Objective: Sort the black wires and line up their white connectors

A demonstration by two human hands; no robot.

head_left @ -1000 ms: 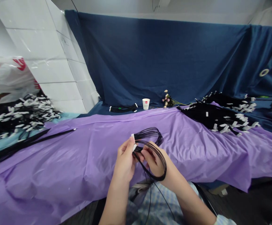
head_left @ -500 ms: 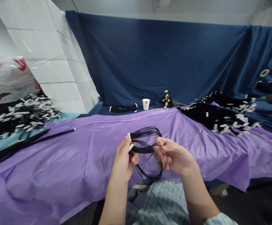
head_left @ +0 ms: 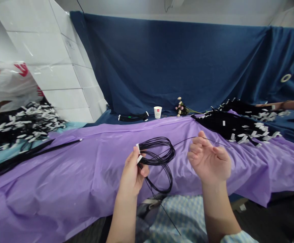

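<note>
A looped bundle of thin black cables [head_left: 159, 161] with white connectors [head_left: 138, 148] at its ends hangs above the purple sheet. Pinching it at the connector end is my left hand [head_left: 133, 173], closed. To the right, apart from the loops, my right hand [head_left: 209, 158] is raised with its fingers curled. One thin black wire [head_left: 183, 140] runs from the loops to these fingers, and its tail shows beyond them on the right. The exact grip is partly hidden behind the fingers. Another loose end [head_left: 170, 220] dangles over my lap.
Purple sheeting [head_left: 98, 162] covers the table. Cable piles lie at the left [head_left: 32, 121] and right [head_left: 238, 125]. Along the back stand a paper cup [head_left: 158, 112], a cable bundle [head_left: 133, 117] and flowers [head_left: 181, 107]. Another person's arm [head_left: 291, 105] reaches over the right-hand pile.
My right hand has moved right, away from the loops, and a single wire now stretches out to it. My left hand stays nearly in place. The other person's arm has reached further in.
</note>
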